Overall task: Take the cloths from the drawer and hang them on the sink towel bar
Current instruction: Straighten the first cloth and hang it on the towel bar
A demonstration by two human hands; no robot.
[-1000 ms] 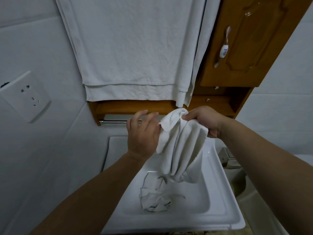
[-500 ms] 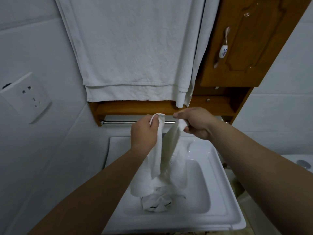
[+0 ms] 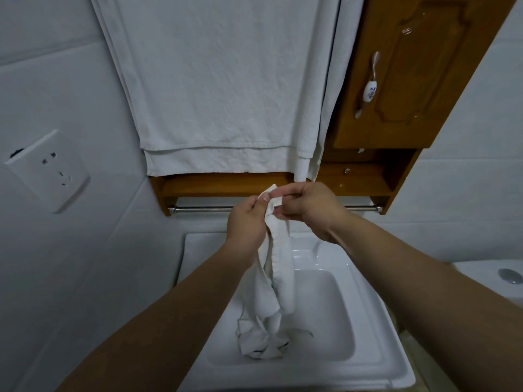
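Two bare hands meet w/ one white cloth (image 3: 278,267) over the sink (image 3: 368,329). The left hand (image 3: 249,222) has its fingers curled shut on the top of the cloth, thumb up near the corner. The right hand (image 3: 308,206) pinches the same top corner b/w thumb and fingers, so both hands grip it close together, nearly touching. The cloth hangs down long and bunched from the hands, and its low end reaches a second cloth (image 3: 263,342). That 2nd one lies crumpled in the sink bowl, white w/ some dark marks.

The towel bar (image 3: 203,209) is a thin silver rod just behind the hands, under a wood shelf (image 3: 226,183). The bar looks bare on the left side; the hands hide its middle. The held cloth is in front of the bar, can't tell if it touches it.

Above the shelf a big white towel (image 3: 220,80) hangs flat on the wall. To the right is a brown wood cabinet door (image 3: 418,75) w/ a small handle (image 3: 369,86). A white wall socket (image 3: 48,171) sits far left. A white toilet tank (image 3: 492,278) shows at the right edge.
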